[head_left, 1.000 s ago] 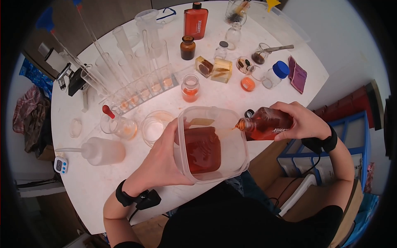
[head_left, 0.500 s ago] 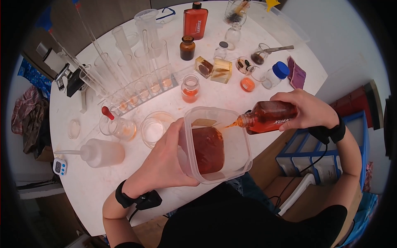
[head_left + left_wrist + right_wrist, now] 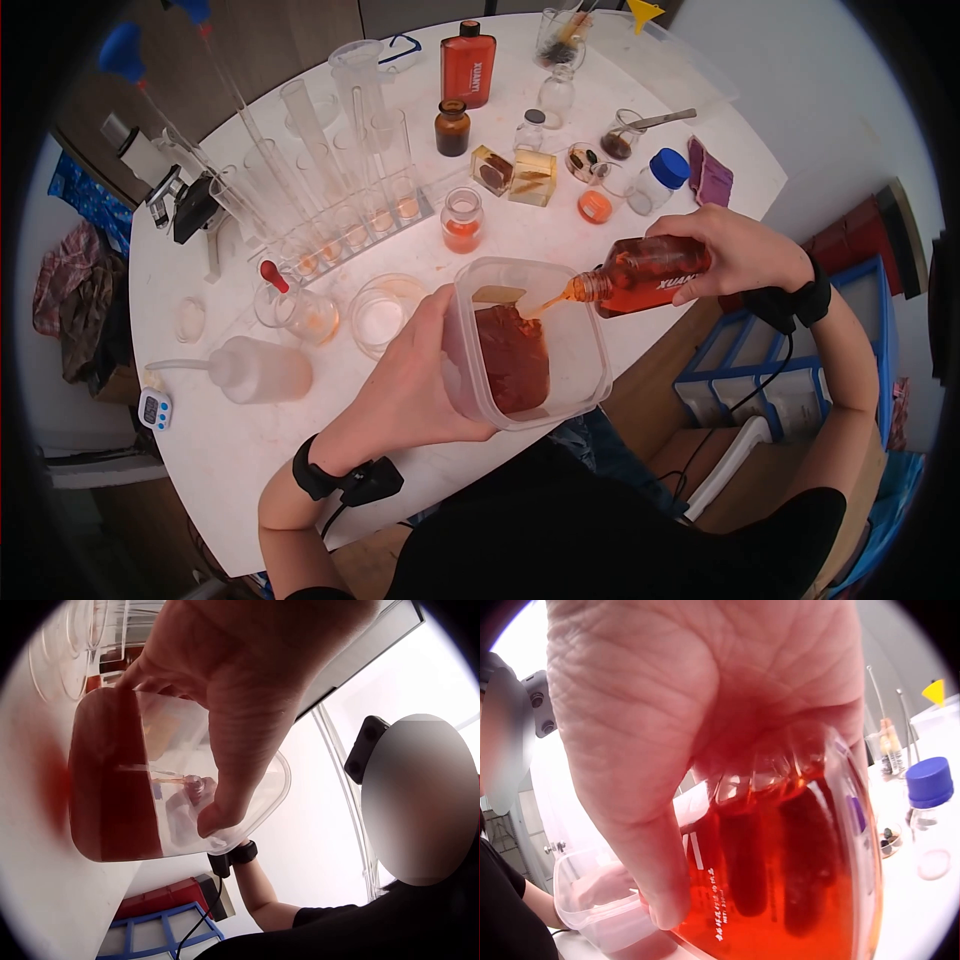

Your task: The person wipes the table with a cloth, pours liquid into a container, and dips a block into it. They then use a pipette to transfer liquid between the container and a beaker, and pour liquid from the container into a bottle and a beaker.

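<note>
My left hand (image 3: 410, 385) holds a clear plastic tub (image 3: 582, 350) by its side, tilted, with its thumb at the rim. Dark red liquid (image 3: 515, 365) lies inside it; the left wrist view shows the liquid (image 3: 112, 787) filling the tub's lower part. My right hand (image 3: 745, 262) grips a flat clear bottle (image 3: 640, 285) of red-orange liquid, tipped with its neck over the tub's rim. An orange stream (image 3: 553, 300) runs from the bottle's mouth into the tub. In the right wrist view, fingers show through the bottle (image 3: 772, 900).
Beyond the tub stand a wide-mouth jar (image 3: 462, 225), a rack of test tubes (image 3: 350, 240), a brown bottle (image 3: 452, 130) and another red bottle (image 3: 467, 70). A wash bottle (image 3: 262, 372), a glass dish (image 3: 382, 312) and a timer (image 3: 155, 408) are at left; a blue-capped jar (image 3: 660, 180) is at right.
The tub has shifted a little to the right in the head view. From the bottle, a thin trickle has become a thicker stream. The hands keep their hold.
</note>
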Tool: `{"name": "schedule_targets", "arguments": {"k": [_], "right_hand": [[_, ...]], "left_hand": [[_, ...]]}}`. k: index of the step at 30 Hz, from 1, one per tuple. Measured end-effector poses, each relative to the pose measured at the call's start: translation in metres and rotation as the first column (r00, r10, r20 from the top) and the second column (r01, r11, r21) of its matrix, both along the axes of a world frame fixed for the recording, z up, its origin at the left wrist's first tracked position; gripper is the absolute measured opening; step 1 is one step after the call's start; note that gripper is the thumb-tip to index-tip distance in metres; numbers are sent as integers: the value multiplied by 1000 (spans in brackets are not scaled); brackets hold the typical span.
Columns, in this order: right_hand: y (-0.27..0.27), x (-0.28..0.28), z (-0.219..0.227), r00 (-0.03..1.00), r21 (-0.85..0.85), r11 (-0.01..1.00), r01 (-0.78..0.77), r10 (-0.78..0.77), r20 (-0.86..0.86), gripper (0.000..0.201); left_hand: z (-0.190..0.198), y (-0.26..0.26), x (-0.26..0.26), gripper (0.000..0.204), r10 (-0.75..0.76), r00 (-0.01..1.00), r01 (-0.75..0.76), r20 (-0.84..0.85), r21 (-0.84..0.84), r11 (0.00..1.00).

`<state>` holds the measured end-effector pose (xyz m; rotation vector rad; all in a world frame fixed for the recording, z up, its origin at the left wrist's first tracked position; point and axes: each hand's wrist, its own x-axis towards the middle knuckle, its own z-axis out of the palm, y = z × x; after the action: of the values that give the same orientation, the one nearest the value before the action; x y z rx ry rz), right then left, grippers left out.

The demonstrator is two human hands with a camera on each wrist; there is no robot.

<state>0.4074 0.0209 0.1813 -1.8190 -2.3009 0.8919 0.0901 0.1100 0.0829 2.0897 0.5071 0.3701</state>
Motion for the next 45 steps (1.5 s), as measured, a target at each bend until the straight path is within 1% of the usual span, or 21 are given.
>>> {"name": "schedule_targets", "arguments": {"k": [1, 3, 5, 9, 10, 12, 15, 17, 19, 22, 24, 25, 29, 32, 34, 36, 37, 38, 40, 43, 45], "right_hand": [[0, 0, 1, 1000, 4, 1000, 2, -2, 1, 50], [-1, -1, 3, 998, -65, 997, 42, -39, 46, 54], [-2, -2, 3, 998, -63, 997, 40, -37, 42, 54], [-3, -2, 3, 998, -76, 996, 46, -43, 44, 54], [-3, -1, 2, 998, -73, 996, 46, -43, 47, 54], [-3, 0, -1, 1000, 19, 999, -27, 26, 2, 49], [-1, -3, 3, 999, -31, 1000, 5, -4, 41, 50], [-1, -4, 3, 998, -31, 999, 10, -9, 57, 51], [0, -4, 4, 997, -30, 999, 19, -17, 73, 52], [0, -6, 5, 996, -23, 999, 26, -24, 81, 53], [0, -7, 5, 992, -38, 998, 49, -44, 122, 53], [1, -9, 8, 988, -48, 998, 34, -26, 151, 53], [1, -6, 2, 988, -12, 1000, 10, -8, 156, 53], [0, -11, 4, 988, 24, 999, 27, -30, 153, 52], [1, -11, 4, 984, 25, 999, 35, -39, 172, 50], [0, -14, 6, 982, 14, 999, 35, -37, 184, 51], [0, -14, 5, 976, -2, 997, 82, -80, 203, 52], [0, -16, 6, 975, 4, 996, 86, -85, 205, 52], [-1, -20, 8, 967, -2, 992, 124, -120, 225, 52], [-2, -28, 11, 951, -14, 985, 171, -162, 262, 52], [0, -27, 11, 942, -18, 981, 193, -180, 282, 52]], "left_hand": [[0, 0, 0, 104, 5, 1000, -5, -3, 2, 1000], [-1, -1, -1, 104, 3, 1000, -3, 4, 25, 1000], [-1, -1, -1, 104, 2, 1000, -3, 12, 47, 999], [-1, -2, -1, 103, 2, 999, -3, 33, 30, 1000], [0, -2, -1, 103, 0, 999, -1, 43, 27, 1000], [0, -2, -1, 103, 0, 999, -2, 42, 32, 1000], [0, -2, -1, 102, 2, 999, -4, 46, 31, 1000], [0, -2, 0, 101, 3, 999, -4, 52, 30, 1000], [2, -2, 0, 102, 8, 1000, -8, 19, -7, 1000], [-2, -2, -2, 105, 18, 1000, -18, 1, 40, 999], [-4, -3, -3, 106, 20, 1000, -20, -1, 60, 998], [-5, -2, -2, 108, 26, 1000, -25, -5, 76, 997], [-7, 0, -3, 109, 8, 1000, -10, 27, 93, 996], [-5, 0, -3, 108, 13, 999, -16, 37, 56, 998], [-3, 0, -3, 109, 13, 999, -14, 37, 17, 1000], [-3, 0, -3, 110, 5, 999, -6, 41, 19, 1000], [-3, 0, -3, 111, 4, 999, -5, 42, 12, 1000], [-5, 1, -2, 111, 0, 999, 0, 44, 18, 1000], [-8, 3, -1, 113, -6, 999, 2, 51, 77, 997], [-7, 3, -1, 113, 9, 1000, -10, 19, 54, 998], [-10, 5, -2, 113, 12, 1000, -14, 28, 71, 997]]}}
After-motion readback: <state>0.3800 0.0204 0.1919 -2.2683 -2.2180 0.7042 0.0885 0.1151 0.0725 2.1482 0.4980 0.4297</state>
